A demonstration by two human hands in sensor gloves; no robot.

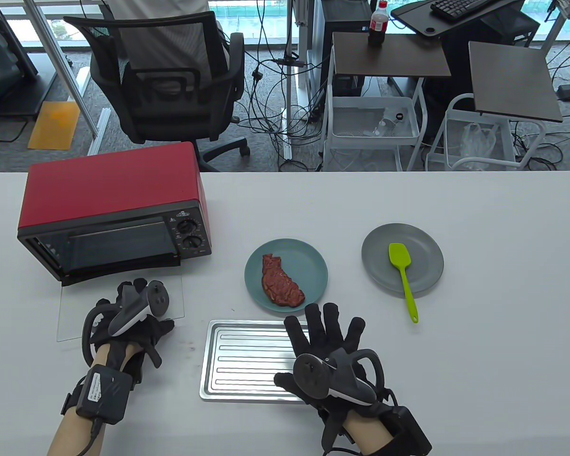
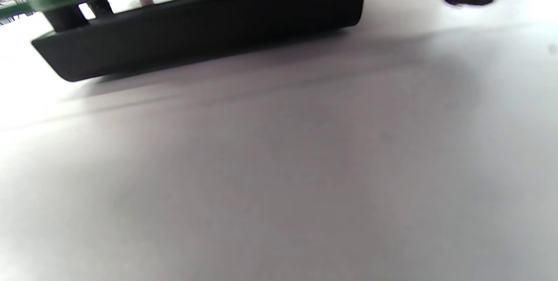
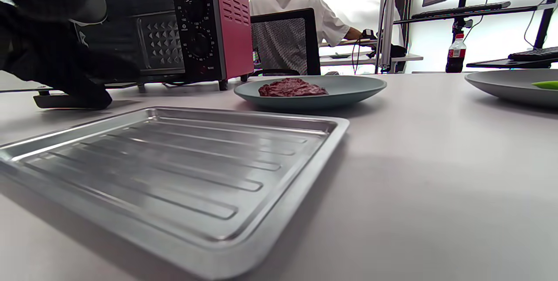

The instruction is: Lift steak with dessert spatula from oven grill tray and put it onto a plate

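The reddish-brown steak (image 1: 281, 281) (image 3: 291, 87) lies on a teal plate (image 1: 308, 259) (image 3: 348, 87) at the table's centre. A green dessert spatula (image 1: 401, 266) (image 3: 545, 84) rests on a grey plate (image 1: 427, 261) (image 3: 501, 82) to the right, its handle sticking out over the rim. The silver grill tray (image 1: 237, 351) (image 3: 174, 159) lies bare at the front centre. My right hand (image 1: 325, 332) lies flat with its fingers spread over the tray's right edge, holding nothing. My left hand (image 1: 128, 323) (image 3: 52, 63) rests loosely curled by the oven's lowered door, also holding nothing.
A red toaster oven (image 1: 109, 190) (image 3: 196, 24) stands at the left with its glass door (image 1: 76, 318) folded down onto the table; its black handle (image 2: 196, 24) shows close up. Beyond the far edge are an office chair (image 1: 166, 80), carts, cables and a seated person (image 3: 296, 6).
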